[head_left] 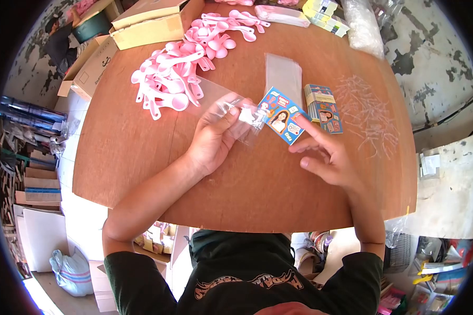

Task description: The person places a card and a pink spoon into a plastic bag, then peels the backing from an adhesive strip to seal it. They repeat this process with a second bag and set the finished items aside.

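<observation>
My left hand (215, 134) is closed on a clear plastic bag (247, 126), thumb on top. At the bag's right end sits a blue printed card (283, 118) with a picture of a person on it; glare hides how far it is inside. My right hand (326, 155) has its fingers apart, the index fingertip lying on the card's right edge and the thumb clear of it. Just beyond the card lies a stack of clear bags (284, 73). To its right is a banded stack of similar cards (323, 107).
Pink plastic measuring spoons (168, 73) are heaped at the back left, beside a cardboard box (147, 23). Thin clear strips (370, 115) are scattered on the right of the wooden table (247, 194). Rolled clear plastic (363, 29) lies at the back right. Another person (60, 42) is at far left.
</observation>
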Tool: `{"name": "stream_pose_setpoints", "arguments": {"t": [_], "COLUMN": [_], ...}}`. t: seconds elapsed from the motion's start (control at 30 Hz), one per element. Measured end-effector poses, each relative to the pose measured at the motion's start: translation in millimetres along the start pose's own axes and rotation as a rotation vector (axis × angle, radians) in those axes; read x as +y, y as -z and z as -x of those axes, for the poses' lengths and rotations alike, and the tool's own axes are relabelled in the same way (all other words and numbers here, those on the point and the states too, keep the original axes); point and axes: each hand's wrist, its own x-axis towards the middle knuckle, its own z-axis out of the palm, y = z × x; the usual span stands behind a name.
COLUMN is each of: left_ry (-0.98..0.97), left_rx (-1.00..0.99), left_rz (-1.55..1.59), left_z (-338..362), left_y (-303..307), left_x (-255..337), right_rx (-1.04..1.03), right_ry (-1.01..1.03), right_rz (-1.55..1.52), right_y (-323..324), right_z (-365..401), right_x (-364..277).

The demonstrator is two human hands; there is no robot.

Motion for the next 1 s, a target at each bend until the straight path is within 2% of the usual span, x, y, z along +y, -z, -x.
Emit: {"name": "stream_pose_setpoints", "arguments": {"t": [0.1, 0.27, 0.33, 0.43, 0.5, 0.63, 0.7, 1.0], "left_ry": [0.042, 0.004, 0.000, 0.032, 0.032, 0.036, 0.061, 0.177], "left_rx": [-0.105, -0.049, -0.011, -0.104, -0.015, 0.021, -0.061, -0.140], "left_rz": [-0.045, -0.068, -0.053, -0.020, 0.027, 0.014, 0.006, -0.039], "left_z": [-3, -2, -1, 1, 3, 5, 4, 20], "left_y": [8, 5, 5, 3, -1, 0, 2, -10], "left_x": [10, 12, 12, 12, 10, 9, 7, -7], "right_rx": [-0.100, -0.145, -0.189, -0.198, -0.233, -0.282, -0.289, -0.216], "right_ry": [0.142, 0.231, 0.299, 0.276, 0.278, 0.306, 0.319, 0.353], "right_rz": [-0.011, 0.040, 0.154, 0.172, 0.187, 0.231, 0.256, 0.309], "right_y": [-9, -20, -21, -26, -28, -31, -33, -41], "right_z": [-2, -2, -4, -2, -2, -4, -4, -3], "right_x": [-1, -1, -3, -3, -3, -8, -9, -6]}}
